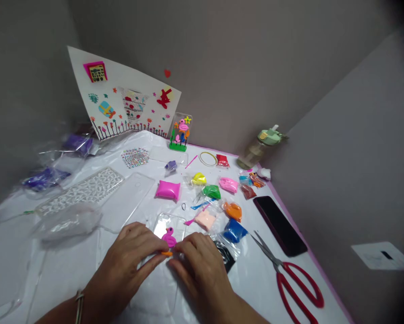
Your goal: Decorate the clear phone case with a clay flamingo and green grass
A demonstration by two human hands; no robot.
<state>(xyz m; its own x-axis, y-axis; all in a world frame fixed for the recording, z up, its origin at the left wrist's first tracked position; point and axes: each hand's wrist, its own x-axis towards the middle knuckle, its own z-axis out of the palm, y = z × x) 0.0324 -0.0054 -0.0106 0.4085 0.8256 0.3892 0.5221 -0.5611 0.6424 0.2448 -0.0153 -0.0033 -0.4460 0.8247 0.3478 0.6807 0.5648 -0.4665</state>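
A clear phone case lies flat before me, bearing a pink clay flamingo. Just below the flamingo, a small strip of orange clay shows between my fingertips. My left hand comes in from the left, its thumb and index finger closed at the orange clay. From the other side my right hand curls its fingers and thumb by the clay's right end; what they hold is hidden. Beside the right hand lies a black clay packet, partly covered. The case's lower part is partly hidden by my hands.
Packets of blue, orange and green clay lie beyond my hands. Red-handled scissors and a phone are at right. A decorated case and a bottle stand behind; further clear cases lie left.
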